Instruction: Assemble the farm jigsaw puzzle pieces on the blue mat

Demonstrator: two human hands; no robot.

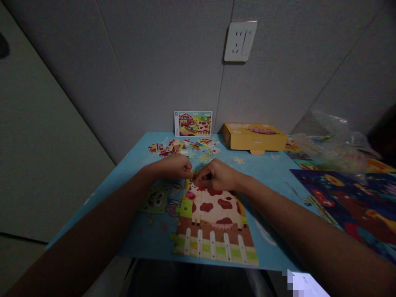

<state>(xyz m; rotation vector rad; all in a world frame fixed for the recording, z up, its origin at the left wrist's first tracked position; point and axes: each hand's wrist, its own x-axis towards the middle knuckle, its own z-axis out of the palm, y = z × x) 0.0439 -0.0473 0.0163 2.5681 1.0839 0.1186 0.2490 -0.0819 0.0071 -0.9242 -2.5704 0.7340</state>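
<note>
A partly joined jigsaw puzzle (216, 210) of a spotted cow behind a white fence lies on the blue table (139, 243). At its upper left edge, by the cow's head, both hands meet. My left hand (176, 166) is closed, its fingertips pressed together at the puzzle's top; whatever they grip is hidden. Beside it my right hand (216, 175) bends its fingers in a pinch on a puzzle piece at the cow's head, touching the joined part. Behind my hands lies a heap of loose puzzle pieces (175, 147).
A picture card (194, 123) of the farm scene leans on the wall. To its right sits a yellow box (258, 138). Clear plastic wrapping (337, 144) and a dark, colourful picture (355, 202) lie at the right. A socket (240, 41) is on the wall.
</note>
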